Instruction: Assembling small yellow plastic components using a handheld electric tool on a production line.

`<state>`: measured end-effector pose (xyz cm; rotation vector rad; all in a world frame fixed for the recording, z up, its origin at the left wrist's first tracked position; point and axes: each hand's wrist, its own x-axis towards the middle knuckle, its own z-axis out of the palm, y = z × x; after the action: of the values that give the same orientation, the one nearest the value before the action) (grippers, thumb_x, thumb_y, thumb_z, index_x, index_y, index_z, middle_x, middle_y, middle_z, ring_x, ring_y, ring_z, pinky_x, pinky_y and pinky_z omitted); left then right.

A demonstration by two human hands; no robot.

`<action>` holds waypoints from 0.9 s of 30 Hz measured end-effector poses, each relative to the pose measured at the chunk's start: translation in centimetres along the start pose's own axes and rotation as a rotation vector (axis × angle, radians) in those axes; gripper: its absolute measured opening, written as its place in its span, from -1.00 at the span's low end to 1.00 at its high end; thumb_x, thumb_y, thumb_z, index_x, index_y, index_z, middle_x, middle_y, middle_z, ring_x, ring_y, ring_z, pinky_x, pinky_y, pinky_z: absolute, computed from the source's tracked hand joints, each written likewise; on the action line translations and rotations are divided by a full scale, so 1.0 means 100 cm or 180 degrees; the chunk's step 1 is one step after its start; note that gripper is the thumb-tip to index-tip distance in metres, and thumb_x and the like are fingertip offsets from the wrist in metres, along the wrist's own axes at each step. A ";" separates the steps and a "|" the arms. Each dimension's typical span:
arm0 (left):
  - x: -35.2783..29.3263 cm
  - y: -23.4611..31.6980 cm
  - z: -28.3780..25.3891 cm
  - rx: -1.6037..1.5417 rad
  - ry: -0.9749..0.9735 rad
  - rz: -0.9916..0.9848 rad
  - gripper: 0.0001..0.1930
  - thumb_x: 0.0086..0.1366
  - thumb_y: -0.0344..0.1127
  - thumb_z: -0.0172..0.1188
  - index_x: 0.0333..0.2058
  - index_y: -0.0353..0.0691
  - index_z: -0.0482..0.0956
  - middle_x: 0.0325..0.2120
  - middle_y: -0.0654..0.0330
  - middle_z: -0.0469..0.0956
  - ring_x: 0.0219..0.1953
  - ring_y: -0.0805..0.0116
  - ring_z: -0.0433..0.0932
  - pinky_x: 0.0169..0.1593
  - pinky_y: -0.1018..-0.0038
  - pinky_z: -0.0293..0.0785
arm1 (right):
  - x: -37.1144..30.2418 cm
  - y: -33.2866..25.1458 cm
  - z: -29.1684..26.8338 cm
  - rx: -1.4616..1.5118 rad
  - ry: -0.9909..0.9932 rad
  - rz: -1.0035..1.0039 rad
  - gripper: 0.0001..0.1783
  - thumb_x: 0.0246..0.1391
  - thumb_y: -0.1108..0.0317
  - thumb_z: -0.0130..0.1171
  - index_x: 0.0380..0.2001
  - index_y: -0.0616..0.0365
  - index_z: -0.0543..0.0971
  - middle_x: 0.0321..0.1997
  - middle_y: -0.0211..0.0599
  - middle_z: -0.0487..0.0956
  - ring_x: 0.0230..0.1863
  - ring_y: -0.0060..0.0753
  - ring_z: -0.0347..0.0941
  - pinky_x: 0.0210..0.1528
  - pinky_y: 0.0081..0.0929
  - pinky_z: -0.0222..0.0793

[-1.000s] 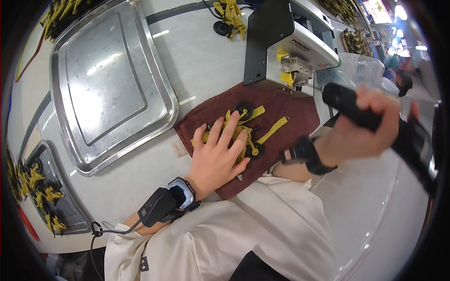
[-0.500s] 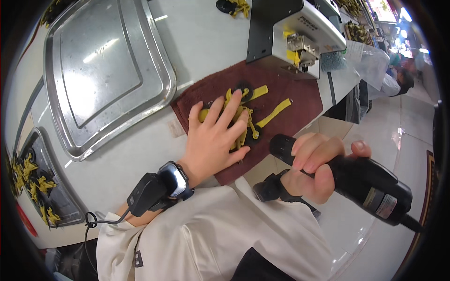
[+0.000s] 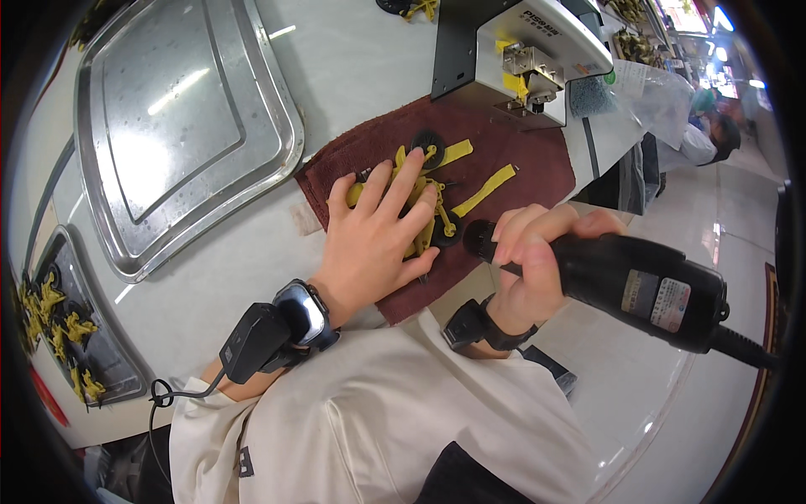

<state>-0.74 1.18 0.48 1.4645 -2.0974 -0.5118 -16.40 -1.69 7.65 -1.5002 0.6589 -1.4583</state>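
Observation:
My left hand (image 3: 374,220) lies spread over a yellow toy vehicle (image 3: 438,220) with black wheels, its fingertips touching the frame. Much of the toy is hidden under the palm. A dark red cloth (image 3: 537,151) is beneath it, and two flat yellow strips show beside the toy, one a loose-looking yellow strip (image 3: 485,190). To the right, my right hand (image 3: 537,256) is wrapped round a black corded electric screwdriver (image 3: 642,281). Its front end points left toward the toy's near wheel, and its tip is hard to make out.
A large metal tray (image 3: 290,139) lies at the far left. Lower left, a dark tray (image 3: 134,386) holds several yellow and black toy parts. A white and black machine (image 3: 495,92) with a metal front fitting stands at the cloth's far edge. Another person (image 3: 701,143) is at the far right.
My right hand has brought the screwdriver left and slightly up, closer to the toy. My left hand remains spread on the toy; the whole view has shifted a little.

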 end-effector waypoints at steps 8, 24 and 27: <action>-0.002 -0.003 -0.001 0.0151 -0.0012 0.0118 -0.40 -0.07 0.02 0.29 -0.01 -0.02 0.44 0.23 0.05 0.18 0.12 0.06 0.28 0.06 0.04 0.12 | 0.041 -0.008 -0.014 -0.0029 -0.0675 -0.0640 -0.52 -0.13 0.70 0.10 -0.13 0.21 0.19 -0.56 -0.20 0.42 -0.60 -0.35 0.39 -0.48 -0.36 0.39; -0.001 -0.002 -0.004 -0.0073 0.0113 0.0152 -0.34 -0.11 0.05 0.32 0.00 -0.05 0.43 0.22 0.05 0.19 0.13 0.09 0.27 0.05 0.10 0.13 | 0.043 -0.023 0.006 0.0059 -0.0561 -0.0400 -0.40 0.00 0.44 0.07 0.11 0.22 0.13 -0.62 -0.35 0.35 -0.68 -0.45 0.29 -0.53 -0.40 0.27; -0.002 -0.004 -0.001 -0.0056 0.0074 0.0160 -0.32 -0.13 0.06 0.32 0.01 -0.02 0.43 0.23 0.07 0.19 0.13 0.10 0.28 0.06 0.09 0.12 | 0.022 -0.029 0.001 0.0246 -0.1281 -0.0220 -0.28 -0.13 0.65 0.16 0.10 0.11 0.10 -0.50 -0.15 0.50 -0.58 -0.27 0.42 -0.50 -0.28 0.40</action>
<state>-0.30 1.26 0.28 1.3978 -2.1007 -0.4904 -16.59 -2.29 11.23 -1.7032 0.3062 -1.1668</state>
